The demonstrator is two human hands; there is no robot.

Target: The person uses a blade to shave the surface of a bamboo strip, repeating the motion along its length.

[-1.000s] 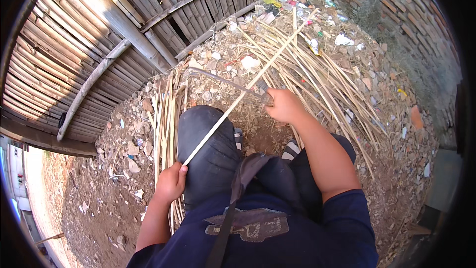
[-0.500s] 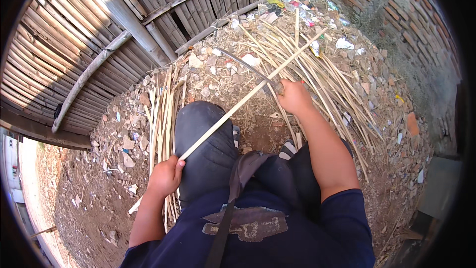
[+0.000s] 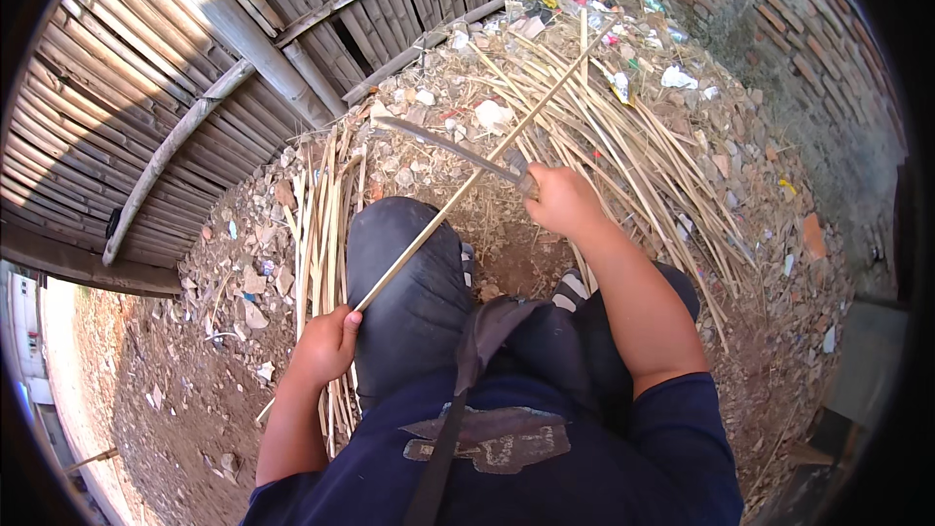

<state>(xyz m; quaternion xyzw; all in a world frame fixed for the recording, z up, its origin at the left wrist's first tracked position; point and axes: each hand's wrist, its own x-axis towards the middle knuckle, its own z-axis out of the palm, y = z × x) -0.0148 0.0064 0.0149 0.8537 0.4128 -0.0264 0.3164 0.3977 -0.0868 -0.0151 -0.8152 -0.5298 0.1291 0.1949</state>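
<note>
My left hand (image 3: 326, 346) is closed around the near end of a long, pale bamboo strip (image 3: 414, 245), beside my bent knee. The strip slants up and away to the right, its far end above the loose strips on the ground. My right hand (image 3: 565, 200) grips the handle of a machete (image 3: 438, 140), whose dark blade points to the far left. Blade and strip cross just left of my right hand; whether they touch I cannot tell. The handle is mostly hidden in my fist.
A bundle of bamboo strips (image 3: 317, 224) lies left of my knee, and a wider pile of strips (image 3: 643, 166) spreads to the right. Around them are stones and litter. A bamboo wall (image 3: 127, 88) stands at the left, a brick wall (image 3: 828, 68) at the right.
My right hand and the machete have moved slightly left and nearer to me along the strip. The strip's far end has swung up and left; my left hand has stayed nearly in place.
</note>
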